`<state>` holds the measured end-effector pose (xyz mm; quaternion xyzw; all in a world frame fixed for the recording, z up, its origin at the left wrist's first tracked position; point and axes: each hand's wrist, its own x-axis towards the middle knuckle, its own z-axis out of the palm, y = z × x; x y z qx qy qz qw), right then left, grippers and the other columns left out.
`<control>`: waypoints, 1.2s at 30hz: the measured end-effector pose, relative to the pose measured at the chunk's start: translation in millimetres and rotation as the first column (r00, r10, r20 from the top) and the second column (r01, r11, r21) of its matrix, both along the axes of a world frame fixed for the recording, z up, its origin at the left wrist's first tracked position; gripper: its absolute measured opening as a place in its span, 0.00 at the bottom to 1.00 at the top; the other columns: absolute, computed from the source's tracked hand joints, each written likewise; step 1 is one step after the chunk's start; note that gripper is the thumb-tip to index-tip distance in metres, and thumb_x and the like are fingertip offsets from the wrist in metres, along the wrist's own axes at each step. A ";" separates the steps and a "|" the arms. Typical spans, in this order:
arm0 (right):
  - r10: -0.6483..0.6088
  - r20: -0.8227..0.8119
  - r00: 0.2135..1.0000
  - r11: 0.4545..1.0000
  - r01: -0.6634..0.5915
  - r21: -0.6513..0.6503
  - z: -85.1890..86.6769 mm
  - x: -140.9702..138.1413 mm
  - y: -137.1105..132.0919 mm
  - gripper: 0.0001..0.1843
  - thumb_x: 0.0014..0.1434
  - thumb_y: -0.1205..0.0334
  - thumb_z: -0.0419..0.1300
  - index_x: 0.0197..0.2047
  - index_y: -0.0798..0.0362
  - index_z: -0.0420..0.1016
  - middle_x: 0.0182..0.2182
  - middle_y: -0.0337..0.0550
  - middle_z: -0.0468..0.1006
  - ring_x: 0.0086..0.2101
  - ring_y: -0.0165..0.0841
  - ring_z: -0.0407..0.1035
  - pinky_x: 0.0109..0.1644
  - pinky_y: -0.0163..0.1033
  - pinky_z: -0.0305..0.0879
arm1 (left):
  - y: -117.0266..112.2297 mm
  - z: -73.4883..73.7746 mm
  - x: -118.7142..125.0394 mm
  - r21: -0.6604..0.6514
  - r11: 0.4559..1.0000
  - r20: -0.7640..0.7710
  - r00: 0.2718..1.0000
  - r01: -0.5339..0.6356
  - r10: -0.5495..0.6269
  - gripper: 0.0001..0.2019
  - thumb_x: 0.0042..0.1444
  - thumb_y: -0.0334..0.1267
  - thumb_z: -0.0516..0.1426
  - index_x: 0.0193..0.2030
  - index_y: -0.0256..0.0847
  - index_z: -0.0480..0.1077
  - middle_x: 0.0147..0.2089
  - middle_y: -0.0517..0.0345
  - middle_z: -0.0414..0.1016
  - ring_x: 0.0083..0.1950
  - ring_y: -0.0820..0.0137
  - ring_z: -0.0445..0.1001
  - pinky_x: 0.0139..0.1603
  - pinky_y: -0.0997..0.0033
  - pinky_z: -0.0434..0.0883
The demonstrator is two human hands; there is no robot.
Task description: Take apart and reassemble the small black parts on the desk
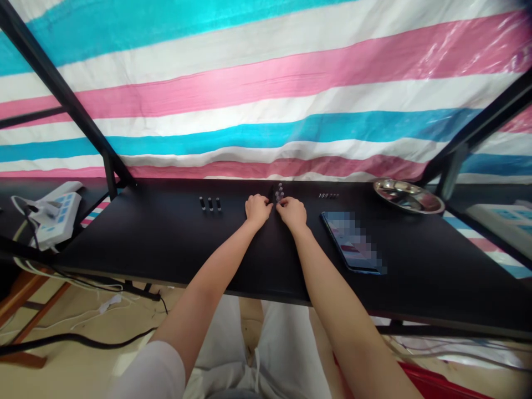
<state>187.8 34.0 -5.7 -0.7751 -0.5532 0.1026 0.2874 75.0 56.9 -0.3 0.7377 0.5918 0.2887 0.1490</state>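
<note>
My left hand (258,210) rests on the black tabletop with its fingers pinched together, close to a small dark upright piece (271,194). What those fingers hold, if anything, is too small to make out. Just beside it, my right hand (292,214) is also closed in a pinch, its fingertips at the near end of a cluster of small greyish cylinders (280,194). Whether it grips one of them cannot be told. Further left, three short black cylinders with pale tops (210,204) stand in a row.
Right of my hands lie several tiny shiny pieces (328,195) in a line. A phone (351,242) lies nearer me, and a round divided metal plate (409,197) sits at the back right. Black frame posts (78,111) and a striped sheet (266,83) border the table (166,238).
</note>
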 end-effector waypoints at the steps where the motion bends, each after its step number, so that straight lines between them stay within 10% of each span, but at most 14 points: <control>1: 0.000 0.001 1.000 1.000 0.000 -0.002 -0.3 0.1 0.1 0.12 0.51 0.58 0.56 0.36 0.52 0.77 0.33 0.48 0.78 0.36 0.38 0.71 0.38 0.38 0.63 | 0.2 -0.1 0.3 -0.002 1.000 -0.008 1.000 0.002 -0.002 0.06 0.50 0.39 0.59 0.33 0.41 0.76 0.36 0.50 0.72 0.43 0.62 0.67 0.43 0.65 0.64; 16: 0.007 0.020 1.000 1.000 -0.007 0.005 0.4 -0.9 -4.1 0.13 0.53 0.58 0.55 0.38 0.54 0.76 0.33 0.48 0.77 0.37 0.38 0.71 0.39 0.38 0.63 | -25.0 1.3 -7.5 0.108 0.994 -0.140 0.990 0.019 -0.003 0.13 0.54 0.37 0.55 0.45 0.35 0.69 0.45 0.46 0.69 0.49 0.60 0.64 0.47 0.62 0.63; 24: 0.037 0.099 0.994 0.998 -0.032 -0.056 6.7 -5.4 -17.7 0.10 0.55 0.60 0.54 0.35 0.53 0.75 0.36 0.50 0.77 0.37 0.38 0.70 0.40 0.38 0.63 | -45.3 3.3 -34.1 0.163 0.986 0.222 0.975 -0.034 -0.003 0.26 0.52 0.30 0.53 0.58 0.36 0.56 0.48 0.47 0.68 0.46 0.66 0.68 0.49 0.66 0.64; 30: 0.073 0.129 0.989 0.994 -0.062 -0.089 11.6 -17.6 -25.2 0.12 0.55 0.55 0.54 0.32 0.52 0.75 0.33 0.47 0.77 0.35 0.37 0.70 0.36 0.37 0.61 | -61.8 12.0 -47.2 0.113 0.973 0.628 0.774 -0.200 0.086 0.39 0.52 0.26 0.52 0.66 0.48 0.34 0.56 0.51 0.64 0.35 0.77 0.70 0.45 0.72 0.67; 36: 0.220 0.137 0.966 0.973 -0.227 0.040 12.8 -29.0 -31.4 0.17 0.57 0.51 0.50 0.27 0.51 0.74 0.26 0.44 0.75 0.30 0.34 0.68 0.32 0.35 0.55 | -55.3 9.9 -57.0 -0.088 0.939 0.815 0.518 -0.332 0.260 0.41 0.50 0.24 0.51 0.65 0.46 0.32 0.56 0.47 0.64 0.34 0.77 0.71 0.39 0.75 0.69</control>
